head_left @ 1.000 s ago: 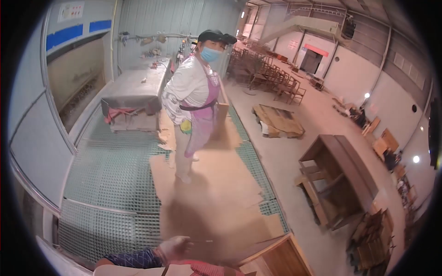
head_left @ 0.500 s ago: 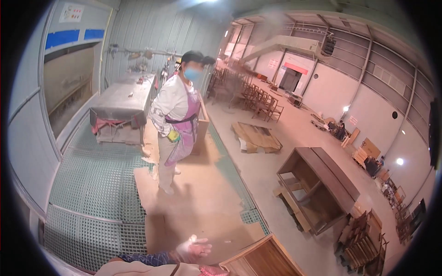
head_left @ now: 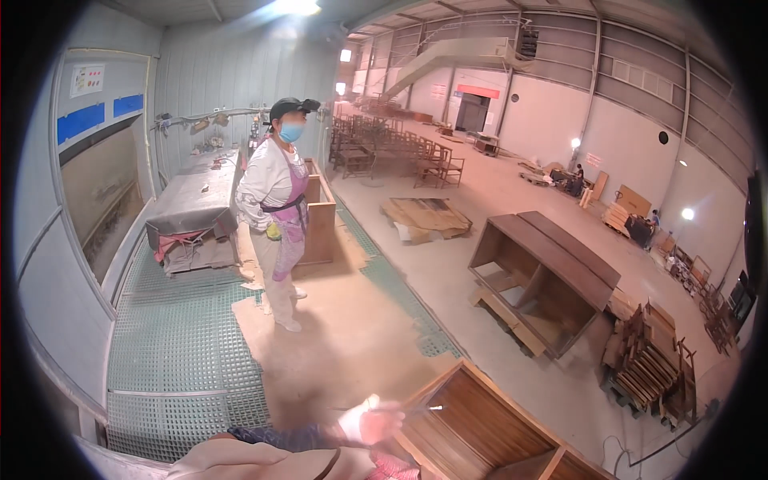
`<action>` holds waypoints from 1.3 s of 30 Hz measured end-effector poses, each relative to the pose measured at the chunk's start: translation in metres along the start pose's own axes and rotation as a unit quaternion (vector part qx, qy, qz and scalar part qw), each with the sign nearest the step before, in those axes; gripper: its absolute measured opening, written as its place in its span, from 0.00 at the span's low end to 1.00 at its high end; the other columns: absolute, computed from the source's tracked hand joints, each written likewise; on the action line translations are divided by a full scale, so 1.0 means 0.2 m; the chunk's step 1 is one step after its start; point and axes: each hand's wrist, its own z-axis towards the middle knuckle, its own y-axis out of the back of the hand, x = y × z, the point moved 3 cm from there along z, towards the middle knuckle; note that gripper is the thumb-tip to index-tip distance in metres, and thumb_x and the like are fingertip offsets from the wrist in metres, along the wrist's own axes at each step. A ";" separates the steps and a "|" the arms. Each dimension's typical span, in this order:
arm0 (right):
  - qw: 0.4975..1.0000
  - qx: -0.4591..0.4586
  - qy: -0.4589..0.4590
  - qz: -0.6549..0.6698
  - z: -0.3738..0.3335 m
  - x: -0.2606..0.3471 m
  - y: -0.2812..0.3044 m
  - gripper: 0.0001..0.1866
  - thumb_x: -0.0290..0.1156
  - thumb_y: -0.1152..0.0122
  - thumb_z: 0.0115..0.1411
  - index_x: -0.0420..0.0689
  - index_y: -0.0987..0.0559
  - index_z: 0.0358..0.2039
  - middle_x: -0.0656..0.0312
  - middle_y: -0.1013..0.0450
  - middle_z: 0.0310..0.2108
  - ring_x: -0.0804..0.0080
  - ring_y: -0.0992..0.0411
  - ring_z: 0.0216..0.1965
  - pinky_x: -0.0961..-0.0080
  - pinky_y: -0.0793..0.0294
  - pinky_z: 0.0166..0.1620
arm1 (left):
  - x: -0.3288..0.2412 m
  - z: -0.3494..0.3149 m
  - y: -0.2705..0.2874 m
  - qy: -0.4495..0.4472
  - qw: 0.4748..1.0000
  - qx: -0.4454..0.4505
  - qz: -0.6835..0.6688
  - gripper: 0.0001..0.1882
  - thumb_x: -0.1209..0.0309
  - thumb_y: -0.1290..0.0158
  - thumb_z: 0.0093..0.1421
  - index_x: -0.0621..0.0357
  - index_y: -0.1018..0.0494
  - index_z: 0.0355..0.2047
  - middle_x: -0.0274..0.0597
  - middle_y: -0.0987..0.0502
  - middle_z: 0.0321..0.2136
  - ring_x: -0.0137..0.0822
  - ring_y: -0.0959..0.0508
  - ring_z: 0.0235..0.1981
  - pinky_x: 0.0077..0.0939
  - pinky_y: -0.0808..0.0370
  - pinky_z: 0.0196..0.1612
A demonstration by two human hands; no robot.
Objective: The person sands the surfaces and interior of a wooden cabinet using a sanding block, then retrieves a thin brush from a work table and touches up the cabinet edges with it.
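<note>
My left hand [head_left: 374, 421], in a whitish covering over the wrist and back of the hand, reaches in from the bottom edge out of a dark blue patterned sleeve [head_left: 280, 436]. Its fingers are blurred and look closed on a thin dark stick-like tool [head_left: 424, 409] with a pale tip; its exact kind is unclear. The tool points right, over the near corner of an open brown wooden cabinet [head_left: 488, 424] with a divider. A pink-red patterned cloth [head_left: 394, 466] shows below the hand. My right hand is out of view.
A co-worker [head_left: 276, 200] in a mask and purple apron stands ahead on brown floor sheeting, beside a wooden box [head_left: 322, 228]. Green floor grating [head_left: 192, 352] and a covered table [head_left: 188, 192] lie left. A dark cabinet [head_left: 552, 260] and stacked wooden parts [head_left: 652, 360] stand right.
My view has shifted, so more of the near cabinet shows. My left hand has gone from spread fingers to closed-looking ones and moved right, to the cabinet's edge. The co-worker stays in place.
</note>
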 end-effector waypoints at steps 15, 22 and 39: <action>0.911 -0.140 -0.359 0.148 -1.17 -0.77 -0.32 0.20 0.46 0.49 0.60 0.43 0.22 0.42 0.43 0.31 0.54 0.51 0.26 0.49 0.59 0.24 0.49 | -0.05 0.18 -0.08 0.115 0.989 -0.092 -0.004 0.25 0.47 0.54 0.64 0.49 0.28 0.52 0.46 0.26 0.51 0.43 0.27 0.50 0.40 0.30 0.51; 0.831 -0.298 -0.417 0.216 -1.11 -0.61 -0.58 0.17 0.44 0.43 0.59 0.44 0.20 0.38 0.45 0.24 0.37 0.47 0.26 0.42 0.56 0.27 0.46 | -0.21 0.41 0.08 0.151 0.960 -0.135 0.192 0.21 0.49 0.56 0.67 0.48 0.27 0.50 0.37 0.24 0.42 0.36 0.27 0.42 0.33 0.28 0.44; 0.792 -0.338 -0.458 0.221 -1.62 -0.65 -0.98 0.11 0.37 0.43 0.55 0.50 0.17 0.35 0.53 0.21 0.35 0.53 0.23 0.37 0.62 0.24 0.42 | 0.45 0.72 0.21 0.351 0.934 -0.043 0.046 0.24 0.50 0.62 0.70 0.50 0.25 0.51 0.42 0.22 0.44 0.40 0.28 0.45 0.33 0.30 0.45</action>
